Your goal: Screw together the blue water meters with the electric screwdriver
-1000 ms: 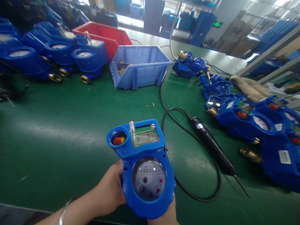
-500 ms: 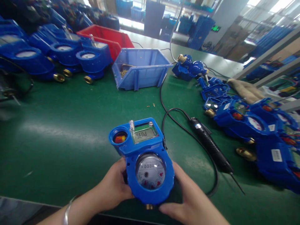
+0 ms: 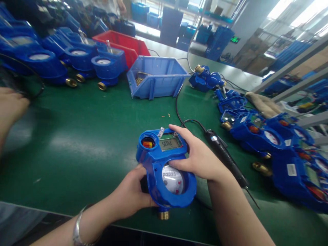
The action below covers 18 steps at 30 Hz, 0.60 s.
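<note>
A blue water meter [image 3: 156, 181] with a round dial, a small digital display and a brass fitting at its lower end is held just above the bench's near side. My left hand [image 3: 133, 188] grips its left flank, thumb toward the bottom. Across its upper right side lies my right hand [image 3: 200, 153], with the thumb by the dial's top edge and the fingers over the display's corner. Both hands are closed on the meter. To the right of them a black electric screwdriver [image 3: 227, 157] rests on the green bench [image 3: 84, 136].
A blue bin [image 3: 164, 82] holding small brass screws stands ahead, beside a red bin [image 3: 120, 42]. Several blue meters [image 3: 107, 66] line the back left; more meters [image 3: 258, 131] lie at right. Another person's hand [image 3: 11, 109] is at the left edge. Loose screws [image 3: 168, 115] lie mid-bench.
My right hand has moved from the meter's lower right side up over its upper right. The meter has shifted right and tilted. Another person's hand has appeared at the left.
</note>
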Each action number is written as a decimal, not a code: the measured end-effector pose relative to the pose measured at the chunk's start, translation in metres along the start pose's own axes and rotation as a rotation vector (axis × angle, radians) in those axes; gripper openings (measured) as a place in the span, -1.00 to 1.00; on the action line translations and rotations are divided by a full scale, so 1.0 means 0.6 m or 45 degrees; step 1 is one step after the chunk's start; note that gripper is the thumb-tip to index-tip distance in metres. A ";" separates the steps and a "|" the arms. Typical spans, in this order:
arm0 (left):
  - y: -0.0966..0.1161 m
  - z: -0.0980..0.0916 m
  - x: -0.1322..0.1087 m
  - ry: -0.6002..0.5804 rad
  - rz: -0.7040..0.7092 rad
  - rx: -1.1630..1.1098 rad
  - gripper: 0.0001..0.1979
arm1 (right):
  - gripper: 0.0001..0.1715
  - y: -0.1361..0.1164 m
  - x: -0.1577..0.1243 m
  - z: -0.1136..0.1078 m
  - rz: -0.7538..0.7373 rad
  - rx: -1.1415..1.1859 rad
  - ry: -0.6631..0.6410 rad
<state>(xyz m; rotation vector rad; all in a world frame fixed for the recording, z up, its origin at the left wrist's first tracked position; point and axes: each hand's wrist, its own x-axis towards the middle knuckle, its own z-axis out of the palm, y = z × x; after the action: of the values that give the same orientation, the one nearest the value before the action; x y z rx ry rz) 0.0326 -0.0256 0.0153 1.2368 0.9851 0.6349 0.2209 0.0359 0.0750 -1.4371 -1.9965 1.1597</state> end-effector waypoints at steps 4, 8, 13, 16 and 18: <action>-0.007 0.007 -0.003 0.022 -0.023 -0.172 -0.39 | -0.06 -0.002 -0.021 0.011 0.070 -0.057 0.199; -0.018 0.015 -0.009 0.113 -0.029 -0.249 -0.24 | -0.15 0.004 -0.042 0.018 0.168 -0.051 0.362; -0.033 0.006 -0.018 0.062 -0.078 -0.379 0.05 | -0.14 0.015 -0.053 0.024 0.193 -0.079 0.440; -0.028 -0.006 -0.006 0.012 -0.133 -0.752 -0.02 | -0.15 0.027 -0.054 0.027 0.137 -0.013 0.424; -0.016 -0.013 0.011 -0.051 -0.222 -0.924 -0.25 | -0.13 0.040 -0.054 0.027 0.125 0.102 0.388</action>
<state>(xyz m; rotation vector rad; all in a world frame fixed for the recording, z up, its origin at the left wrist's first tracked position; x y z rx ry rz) 0.0279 -0.0188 0.0039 0.5150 0.7178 0.7373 0.2349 0.0027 0.0508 -1.5792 -1.6716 0.9789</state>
